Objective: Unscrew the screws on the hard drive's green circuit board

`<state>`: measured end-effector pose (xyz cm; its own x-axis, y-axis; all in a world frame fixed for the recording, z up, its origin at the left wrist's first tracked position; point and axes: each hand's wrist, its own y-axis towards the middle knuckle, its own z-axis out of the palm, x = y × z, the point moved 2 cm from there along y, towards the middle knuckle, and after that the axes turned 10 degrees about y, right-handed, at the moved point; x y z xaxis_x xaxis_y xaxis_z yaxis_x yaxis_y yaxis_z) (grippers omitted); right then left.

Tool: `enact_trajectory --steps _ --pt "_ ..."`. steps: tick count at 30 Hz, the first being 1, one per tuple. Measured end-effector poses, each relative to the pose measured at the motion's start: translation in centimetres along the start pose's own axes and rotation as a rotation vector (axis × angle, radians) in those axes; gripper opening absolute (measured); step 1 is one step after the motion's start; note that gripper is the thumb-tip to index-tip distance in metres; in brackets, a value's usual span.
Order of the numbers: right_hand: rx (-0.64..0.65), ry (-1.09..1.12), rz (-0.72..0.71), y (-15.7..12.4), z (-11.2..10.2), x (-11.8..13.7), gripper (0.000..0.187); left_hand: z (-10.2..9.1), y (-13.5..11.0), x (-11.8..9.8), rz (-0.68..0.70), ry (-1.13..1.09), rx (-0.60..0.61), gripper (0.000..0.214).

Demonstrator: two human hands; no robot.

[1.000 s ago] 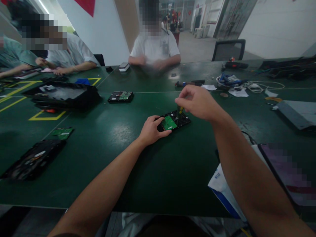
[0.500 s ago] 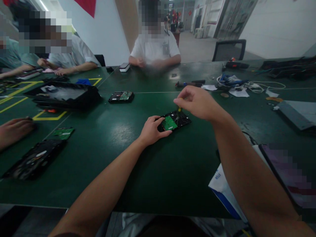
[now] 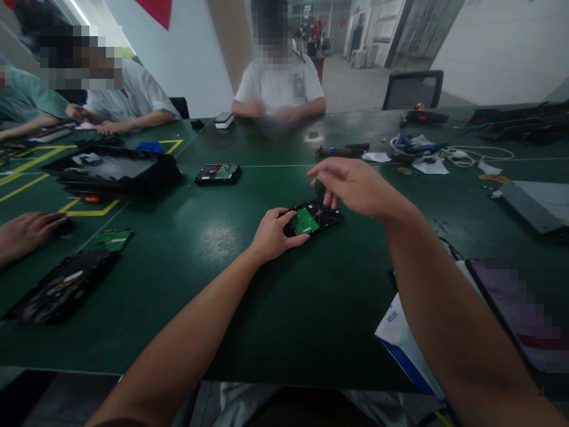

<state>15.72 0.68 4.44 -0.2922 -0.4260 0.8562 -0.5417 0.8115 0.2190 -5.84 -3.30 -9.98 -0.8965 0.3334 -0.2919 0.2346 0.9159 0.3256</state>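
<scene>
A black hard drive (image 3: 331, 217) lies flat on the green table, its green circuit board (image 3: 306, 221) facing up. My left hand (image 3: 276, 234) grips the drive's left end, thumb along the near edge and fingers on the far side. Over the drive's right half, my right hand (image 3: 344, 187) has its fingers closed around the handle of a small screwdriver (image 3: 319, 191). The screwdriver stands nearly upright with its tip down at the drive beside the board; the exact contact point is too small to make out.
Another hard drive (image 3: 217, 174) lies farther back. At left are a black tray (image 3: 111, 172), an opened drive (image 3: 62, 284), a loose circuit board (image 3: 114, 239) and another person's hand (image 3: 33, 231). A phone (image 3: 511, 314) is by my right forearm; a grey metal box (image 3: 536, 204) sits at right.
The fingers of my right hand have shifted around the screwdriver handle, now with more fingers lower beside it. My left hand and the hard drive stay in place.
</scene>
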Motion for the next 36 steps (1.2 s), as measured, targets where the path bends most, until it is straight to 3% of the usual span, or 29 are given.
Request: enact_trajectory --steps 4,8,21,29,36 --pt "-0.086 -0.115 -0.057 -0.02 -0.41 0.03 0.022 -0.04 0.03 -0.06 -0.002 -0.003 0.004 0.076" --pt "-0.184 -0.179 -0.016 -0.09 -0.49 0.1 0.022 0.02 0.03 0.01 -0.006 -0.002 0.004 0.076" --pt "-0.004 0.014 0.016 -0.07 0.13 -0.03 0.027 0.17 0.1 0.21 -0.004 -0.006 0.006 0.077" --pt "-0.19 -0.276 -0.021 0.1 -0.31 0.04 0.027 0.02 0.09 0.16 -0.005 -0.016 0.013 0.074" --pt "-0.192 -0.319 -0.083 0.06 -0.03 0.43 0.011 -0.11 0.09 0.02 -0.005 -0.009 0.018 0.075"
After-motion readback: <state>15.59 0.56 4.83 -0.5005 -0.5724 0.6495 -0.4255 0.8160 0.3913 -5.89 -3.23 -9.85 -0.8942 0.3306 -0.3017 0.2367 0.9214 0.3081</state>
